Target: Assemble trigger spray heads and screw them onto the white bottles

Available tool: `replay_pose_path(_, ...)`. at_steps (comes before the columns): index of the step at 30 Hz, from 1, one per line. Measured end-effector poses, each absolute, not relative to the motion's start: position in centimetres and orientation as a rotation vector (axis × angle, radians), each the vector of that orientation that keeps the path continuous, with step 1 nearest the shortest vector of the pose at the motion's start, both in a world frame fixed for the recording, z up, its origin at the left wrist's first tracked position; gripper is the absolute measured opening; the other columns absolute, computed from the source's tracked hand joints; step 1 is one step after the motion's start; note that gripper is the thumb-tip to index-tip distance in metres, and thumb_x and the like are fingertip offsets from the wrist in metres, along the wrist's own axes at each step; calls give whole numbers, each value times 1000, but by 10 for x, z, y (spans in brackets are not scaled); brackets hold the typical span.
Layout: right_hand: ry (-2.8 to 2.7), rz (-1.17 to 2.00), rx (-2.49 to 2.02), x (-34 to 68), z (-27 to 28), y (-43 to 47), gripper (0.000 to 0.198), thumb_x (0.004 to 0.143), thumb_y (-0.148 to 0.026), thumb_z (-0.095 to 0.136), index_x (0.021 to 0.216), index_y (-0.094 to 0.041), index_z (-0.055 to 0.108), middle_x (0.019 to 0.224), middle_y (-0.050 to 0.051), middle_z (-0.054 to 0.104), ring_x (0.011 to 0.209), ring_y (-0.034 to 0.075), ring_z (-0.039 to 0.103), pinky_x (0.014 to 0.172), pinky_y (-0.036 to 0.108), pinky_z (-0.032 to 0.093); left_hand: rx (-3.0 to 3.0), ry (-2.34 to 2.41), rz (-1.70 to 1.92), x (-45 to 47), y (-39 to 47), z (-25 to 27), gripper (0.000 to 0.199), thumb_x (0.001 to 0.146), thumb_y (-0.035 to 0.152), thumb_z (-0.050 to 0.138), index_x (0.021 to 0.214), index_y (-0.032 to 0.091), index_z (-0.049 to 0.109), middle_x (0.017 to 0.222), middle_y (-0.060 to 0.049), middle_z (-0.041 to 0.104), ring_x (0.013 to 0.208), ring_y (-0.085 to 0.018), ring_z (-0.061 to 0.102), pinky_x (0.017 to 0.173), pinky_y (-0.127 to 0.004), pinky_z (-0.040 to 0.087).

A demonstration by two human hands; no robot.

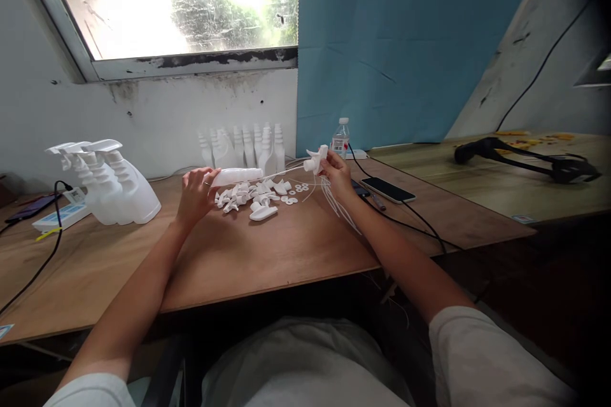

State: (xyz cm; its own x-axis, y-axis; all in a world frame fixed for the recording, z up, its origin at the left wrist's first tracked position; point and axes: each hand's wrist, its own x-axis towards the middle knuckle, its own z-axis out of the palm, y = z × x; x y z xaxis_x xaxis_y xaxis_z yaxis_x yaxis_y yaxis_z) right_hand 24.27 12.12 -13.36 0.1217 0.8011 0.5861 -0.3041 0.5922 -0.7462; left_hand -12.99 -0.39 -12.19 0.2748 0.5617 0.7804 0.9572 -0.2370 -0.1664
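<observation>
Both hands are apart above the table (296,261), each gripping something. Left hand (198,189) is closed around a white bottle (238,176), tipped on its side with its neck pointing right. Right hand (337,173) pinches a white spray head (315,161), from which a thin tube (282,173) runs left toward the bottle's neck; whether its tip is inside, I cannot tell. Below and between the hands lie a heap of white plastic pieces (241,194) and some small rings (289,200). Loose tubes (340,208) fan out beneath the right hand. Behind, along the wall, a row of open bottles (248,147) stands upright. Well to the left, spray bottles (117,184) with heads on stand bunched together. A phone (389,189) lies right of the right hand, near a clear water bottle (340,138).
</observation>
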Motion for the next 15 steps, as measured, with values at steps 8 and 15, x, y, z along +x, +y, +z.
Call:
replay_pose_path(8,-964,790,-580,266,-128,134,47,62,-40,72,105,-23,68,103,5,65,72,13,59,48,19,41,-1788,-1602,-860,-152,0,-123,47,88,27,48,134,18,52,126,-17,52,117,-35,45,99,-50,32)
replay_pose_path(15,-954,811,-603,264,-129,134,46,60,-39,69,103,-23,67,100,3,64,72,13,57,48,19,41,-1774,-1608,-826,-156,3,-126,47,87,26,47,134,18,53,125,-16,53,116,-34,46,98,-48,34)
